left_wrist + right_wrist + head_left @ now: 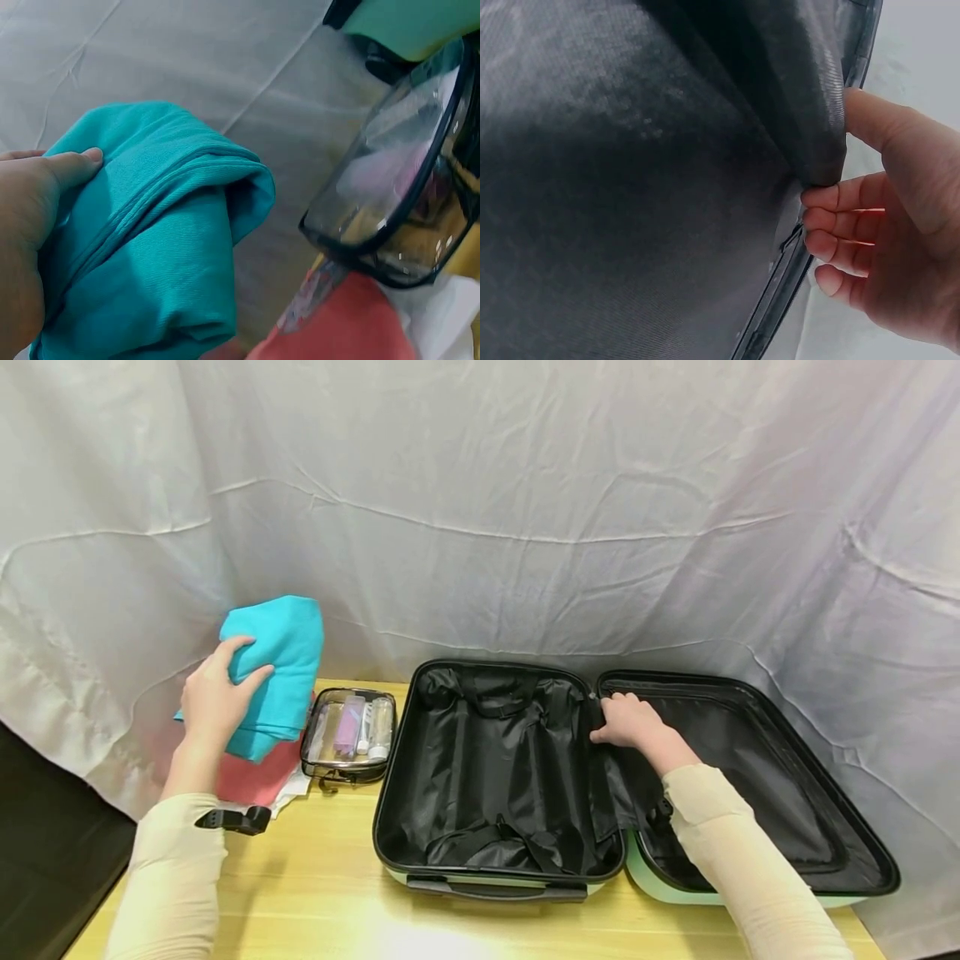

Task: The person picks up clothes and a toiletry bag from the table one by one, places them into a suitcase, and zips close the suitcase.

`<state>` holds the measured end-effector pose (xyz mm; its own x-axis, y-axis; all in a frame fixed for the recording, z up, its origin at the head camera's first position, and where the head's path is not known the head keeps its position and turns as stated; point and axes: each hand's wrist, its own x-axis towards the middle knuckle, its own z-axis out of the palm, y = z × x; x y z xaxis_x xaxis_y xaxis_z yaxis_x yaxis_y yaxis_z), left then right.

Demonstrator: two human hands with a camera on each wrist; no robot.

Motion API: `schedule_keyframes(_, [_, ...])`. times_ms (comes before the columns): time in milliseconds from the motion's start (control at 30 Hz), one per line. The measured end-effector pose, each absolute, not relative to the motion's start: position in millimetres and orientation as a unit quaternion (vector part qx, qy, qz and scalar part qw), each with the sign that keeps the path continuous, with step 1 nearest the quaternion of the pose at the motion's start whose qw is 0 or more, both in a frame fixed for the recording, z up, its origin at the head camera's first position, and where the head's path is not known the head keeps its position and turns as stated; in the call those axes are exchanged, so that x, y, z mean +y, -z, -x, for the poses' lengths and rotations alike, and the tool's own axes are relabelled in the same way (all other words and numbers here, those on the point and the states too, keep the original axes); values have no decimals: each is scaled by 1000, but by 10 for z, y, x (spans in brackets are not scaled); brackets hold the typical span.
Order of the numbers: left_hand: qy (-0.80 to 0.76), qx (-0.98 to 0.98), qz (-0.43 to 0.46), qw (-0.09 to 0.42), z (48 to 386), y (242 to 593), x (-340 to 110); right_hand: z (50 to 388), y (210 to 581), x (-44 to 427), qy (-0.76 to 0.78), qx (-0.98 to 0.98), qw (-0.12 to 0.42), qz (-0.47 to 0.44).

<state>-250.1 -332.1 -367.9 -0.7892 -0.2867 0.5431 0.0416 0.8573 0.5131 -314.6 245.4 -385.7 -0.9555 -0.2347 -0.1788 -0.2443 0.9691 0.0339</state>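
Folded turquoise cloth (281, 647) is gripped by the left hand (216, 697), raised above a red cloth (258, 772) at the left. In the left wrist view the thumb of the left hand (26, 225) presses on the turquoise cloth (165, 255). An open suitcase (487, 760) lies with its two halves side by side. At the hinge between them, the right hand (633, 725) holds the edge of a black lining flap (611, 785). The right wrist view shows the right hand (907, 225) pinching that black fabric (810, 127) beside a zipper.
A clear pouch (347, 764) with small bottles and tubes stands between the red cloth and the suitcase. White material (292, 789) shows beneath the red cloth. Grey curtain (480, 510) hangs behind the wooden table (330, 877). The suitcase's handle (495, 891) faces the front.
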Motion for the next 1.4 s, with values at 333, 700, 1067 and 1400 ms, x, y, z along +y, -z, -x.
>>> schedule_keyframes(333, [270, -900, -31, 342, 2560, 3587, -3069, 3141, 3858, 2423, -33, 989, 77, 123])
schedule_keyframes(700, [283, -899, -21, 335, 2657, 3581, -2780, 3119, 3928, 2450, -37, 988, 60, 139])
schedule_keyframes(1067, [297, -897, -1, 327, 2715, 3460, -2424, 3117, 4035, 2531, -34, 989, 13, 141])
schedule_keyframes(1400, [301, -893, 13, 334, 2759, 3382, -2111, 3069, 4036, 2551, -37, 989, 0, 141])
